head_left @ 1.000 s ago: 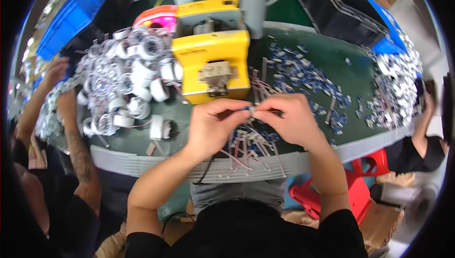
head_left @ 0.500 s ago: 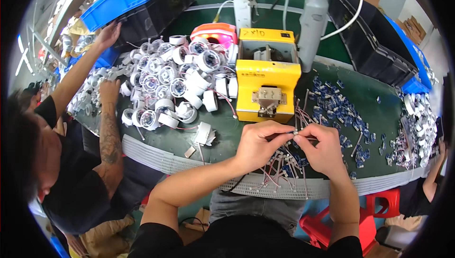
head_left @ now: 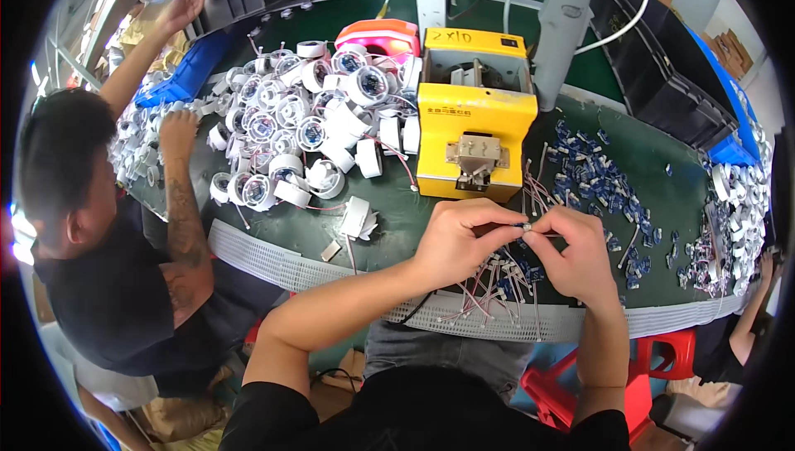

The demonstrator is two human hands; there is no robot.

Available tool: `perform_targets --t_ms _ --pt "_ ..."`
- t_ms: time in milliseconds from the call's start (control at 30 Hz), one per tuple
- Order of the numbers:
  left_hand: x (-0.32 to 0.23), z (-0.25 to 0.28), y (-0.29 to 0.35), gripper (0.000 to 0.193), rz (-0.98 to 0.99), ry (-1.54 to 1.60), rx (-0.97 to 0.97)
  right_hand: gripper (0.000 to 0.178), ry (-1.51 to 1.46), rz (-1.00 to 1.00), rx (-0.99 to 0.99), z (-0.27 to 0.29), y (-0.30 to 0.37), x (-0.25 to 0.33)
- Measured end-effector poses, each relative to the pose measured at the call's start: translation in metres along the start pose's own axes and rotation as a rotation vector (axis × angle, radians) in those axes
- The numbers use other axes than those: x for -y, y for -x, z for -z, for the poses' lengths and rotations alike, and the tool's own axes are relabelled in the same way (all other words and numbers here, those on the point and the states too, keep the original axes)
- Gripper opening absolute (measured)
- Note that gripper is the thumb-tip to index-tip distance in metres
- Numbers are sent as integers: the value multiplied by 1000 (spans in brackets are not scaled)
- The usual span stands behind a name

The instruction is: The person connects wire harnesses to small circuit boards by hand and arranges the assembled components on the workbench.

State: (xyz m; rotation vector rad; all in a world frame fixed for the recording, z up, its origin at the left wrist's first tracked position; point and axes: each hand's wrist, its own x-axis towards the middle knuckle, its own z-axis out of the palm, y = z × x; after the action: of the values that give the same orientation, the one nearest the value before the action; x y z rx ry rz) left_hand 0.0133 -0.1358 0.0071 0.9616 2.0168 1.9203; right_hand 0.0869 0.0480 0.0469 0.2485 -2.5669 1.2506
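Note:
Over the front of the green bench, my left hand (head_left: 455, 244) pinches a small blue circuit board (head_left: 520, 226) between thumb and forefinger. Its fingertips meet those of my right hand (head_left: 577, 256), which is closed in a pinch on the plug end of a thin wire cable. The fingers cover most of both small parts, so I cannot tell whether the plug sits in the board. Beneath my hands lies a loose bunch of thin pink and white wire cables (head_left: 497, 289) with white plugs. Many small blue circuit boards (head_left: 600, 173) are scattered to the right.
A yellow machine (head_left: 476, 120) stands just beyond my hands. White round housings (head_left: 286, 124) are heaped left of it, more (head_left: 733, 211) at far right. A grey cylinder (head_left: 563, 33) and black bins (head_left: 662, 70) stand behind. A co-worker (head_left: 108, 244) reaches across at left; a red stool (head_left: 629, 385) is below.
The view has shifted a little, so the bench things sit higher. My hands keep the same pinch at the small board. The co-worker's head has come further into view at left.

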Motion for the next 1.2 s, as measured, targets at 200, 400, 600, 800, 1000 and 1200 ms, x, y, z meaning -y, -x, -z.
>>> perform_targets --t_ms 200,400,600,800,1000,1200 --pt "1 5 -2 16 -162 -22 135 9 41 300 155 12 -2 -19" --pt "-4 3 -1 15 -220 -7 158 10 -35 399 93 14 -4 -30" --pt "-2 8 0 15 -254 -5 186 12 -88 450 117 9 -5 -31" --pt "-3 3 9 20 -204 -13 150 15 -157 424 148 11 -1 -31" --pt "1 6 -9 18 -190 20 245 14 -168 337 109 11 3 -35" --pt "-9 24 -9 16 300 222 276 20 -212 222 221 19 -3 -27"
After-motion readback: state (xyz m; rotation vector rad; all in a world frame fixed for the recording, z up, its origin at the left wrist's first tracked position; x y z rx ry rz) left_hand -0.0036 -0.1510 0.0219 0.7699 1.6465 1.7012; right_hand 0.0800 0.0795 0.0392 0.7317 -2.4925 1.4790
